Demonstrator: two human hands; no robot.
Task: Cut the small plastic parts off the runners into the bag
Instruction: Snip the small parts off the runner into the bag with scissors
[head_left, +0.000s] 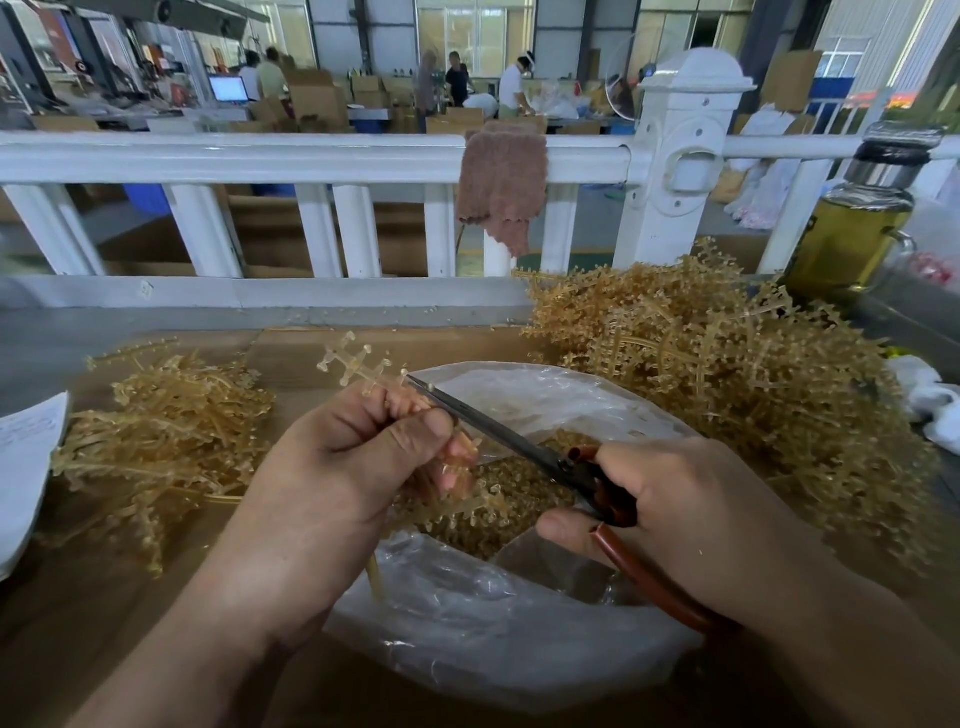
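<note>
My left hand (337, 467) grips a translucent amber runner (356, 364) whose branched tip sticks up above the fingers, with small parts still on it. My right hand (670, 514) holds red-handled scissors (524, 447); the blade tips reach the runner just above my left fingers. Both hands hover over a clear plastic bag (467, 623) that is open, with a heap of small amber parts (509, 493) inside. A tall pile of runners with parts (717, 374) lies to the right of the bag. A flatter pile of runners (161, 436) lies to the left.
A white railing (311, 161) runs along the far edge of the table, with a pink cloth (501, 182) draped over it. A glass bottle of yellow liquid (852, 223) stands at the back right. Papers (26, 467) lie at the left edge. People work among cardboard boxes far behind.
</note>
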